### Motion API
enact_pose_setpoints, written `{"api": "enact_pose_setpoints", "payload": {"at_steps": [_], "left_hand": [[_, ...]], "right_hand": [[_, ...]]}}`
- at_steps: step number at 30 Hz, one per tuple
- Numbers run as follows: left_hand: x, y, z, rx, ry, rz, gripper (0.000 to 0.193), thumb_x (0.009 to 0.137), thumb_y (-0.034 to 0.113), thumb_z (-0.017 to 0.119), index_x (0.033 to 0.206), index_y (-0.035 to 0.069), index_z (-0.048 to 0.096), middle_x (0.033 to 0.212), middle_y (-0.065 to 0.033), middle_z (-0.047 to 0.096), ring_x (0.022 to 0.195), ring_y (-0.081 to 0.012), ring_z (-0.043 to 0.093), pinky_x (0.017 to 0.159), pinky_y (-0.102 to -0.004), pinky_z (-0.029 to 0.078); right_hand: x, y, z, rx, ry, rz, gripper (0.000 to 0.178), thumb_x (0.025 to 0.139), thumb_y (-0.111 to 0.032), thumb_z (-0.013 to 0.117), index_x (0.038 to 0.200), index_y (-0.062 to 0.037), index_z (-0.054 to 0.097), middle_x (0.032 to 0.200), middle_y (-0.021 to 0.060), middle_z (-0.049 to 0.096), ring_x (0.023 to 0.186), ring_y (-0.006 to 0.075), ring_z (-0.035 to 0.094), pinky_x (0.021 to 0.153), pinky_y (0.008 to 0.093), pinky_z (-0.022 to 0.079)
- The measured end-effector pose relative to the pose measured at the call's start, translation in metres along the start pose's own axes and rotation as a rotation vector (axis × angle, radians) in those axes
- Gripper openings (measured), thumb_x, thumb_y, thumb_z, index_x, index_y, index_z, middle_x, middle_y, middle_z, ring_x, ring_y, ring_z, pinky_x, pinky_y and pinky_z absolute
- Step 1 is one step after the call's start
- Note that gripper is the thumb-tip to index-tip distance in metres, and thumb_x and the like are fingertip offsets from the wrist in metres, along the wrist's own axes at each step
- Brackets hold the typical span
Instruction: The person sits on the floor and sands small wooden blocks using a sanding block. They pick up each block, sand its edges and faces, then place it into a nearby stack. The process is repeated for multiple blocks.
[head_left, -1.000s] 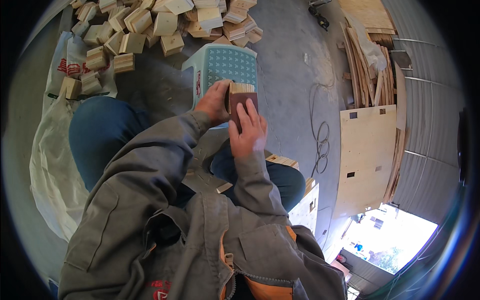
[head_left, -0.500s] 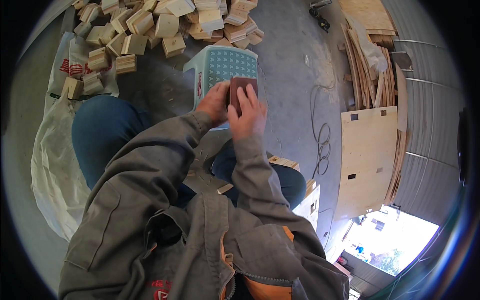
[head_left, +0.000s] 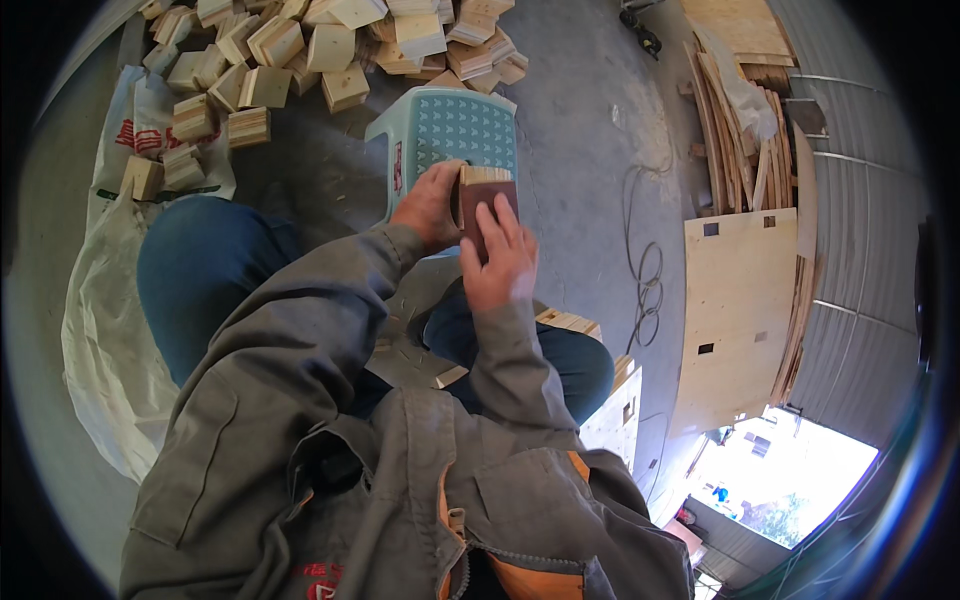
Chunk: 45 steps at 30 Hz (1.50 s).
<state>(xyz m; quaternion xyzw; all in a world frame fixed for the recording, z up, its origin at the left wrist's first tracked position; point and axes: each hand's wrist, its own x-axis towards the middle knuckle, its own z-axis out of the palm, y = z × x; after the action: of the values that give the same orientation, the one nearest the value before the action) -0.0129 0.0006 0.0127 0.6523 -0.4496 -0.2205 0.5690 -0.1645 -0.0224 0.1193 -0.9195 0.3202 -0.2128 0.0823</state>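
A light wooden block with a layered edge rests on a pale blue-green plastic stool between my knees. My left hand is closed round its left side, the thumb and fingers partly hidden behind it. On the block's face lies a dark reddish-brown sanding block. My right hand holds this from above, its fingers laid along it and the thumb at its left edge. The top end of the wooden block shows beyond the sanding block.
Many loose wooden blocks are piled beyond the stool, with some on a white plastic sack at my left. A thin cable lies looped on the floor at right. Plywood sheets and wood strips stand farther right.
My right hand has drawn the sanding block toward me, and the far end of the wooden block has come into view. My left hand stays almost in place.
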Motion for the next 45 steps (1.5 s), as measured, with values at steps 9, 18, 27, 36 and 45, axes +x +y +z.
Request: {"api": "enact_pose_setpoints", "payload": {"at_steps": [9,18,27,36,45], "left_hand": [[0.0,0.017,-0.005,-0.017,-0.047,-0.045,0.099,0.063,0.018,0.096,0.147,0.008,0.046,0.142,-0.0194,0.055,0.135,-0.0428,0.054,0.114,-0.0457,0.048],[0.001,0.009,-0.001,-0.002,-0.034,-0.009,0.096,0.065,0.017,0.094,0.147,0.007,0.045,0.141,-0.0215,0.056,0.135,-0.0433,0.054,0.113,-0.0457,0.048],[0.002,0.012,-0.002,0.004,-0.06,-0.048,0.096,0.066,0.016,0.093,0.148,0.008,0.044,0.141,-0.0222,0.055,0.134,-0.0441,0.055,0.113,-0.0457,0.048],[0.0,0.019,-0.001,-0.03,-0.036,-0.004,0.099,0.062,0.015,0.095,0.147,0.009,0.045,0.141,-0.02,0.055,0.134,-0.0428,0.055,0.113,-0.0454,0.048],[0.0,0.011,-0.002,0.013,-0.037,-0.036,0.099,0.062,0.015,0.095,0.147,0.009,0.045,0.142,-0.0197,0.055,0.136,-0.0421,0.054,0.115,-0.0443,0.048]], "right_hand": [[0.125,0.031,0.029,-0.087,-0.14,0.221,0.054,0.087,-0.022,0.076,0.139,-0.0108,0.071,0.154,0.0162,0.06,0.127,0.0405,0.063,0.112,0.0479,0.048],[-0.018,0.013,-0.014,-0.041,-0.051,0.089,0.058,0.087,-0.017,0.078,0.143,-0.0081,0.067,0.156,0.0181,0.057,0.128,0.0411,0.059,0.113,0.0505,0.045],[-0.04,0.01,-0.024,-0.053,-0.007,0.055,0.058,0.085,-0.014,0.079,0.142,-0.0104,0.068,0.154,0.0164,0.059,0.126,0.0389,0.061,0.11,0.0503,0.046],[0.114,0.053,0.023,-0.056,-0.089,0.168,0.054,0.087,-0.023,0.078,0.14,-0.0163,0.071,0.155,0.0105,0.059,0.126,0.0389,0.062,0.11,0.0489,0.049],[0.05,0.047,0.013,-0.029,-0.049,0.077,0.058,0.087,-0.024,0.077,0.144,-0.0131,0.068,0.159,0.0126,0.056,0.123,0.04,0.06,0.11,0.0489,0.048]]}}
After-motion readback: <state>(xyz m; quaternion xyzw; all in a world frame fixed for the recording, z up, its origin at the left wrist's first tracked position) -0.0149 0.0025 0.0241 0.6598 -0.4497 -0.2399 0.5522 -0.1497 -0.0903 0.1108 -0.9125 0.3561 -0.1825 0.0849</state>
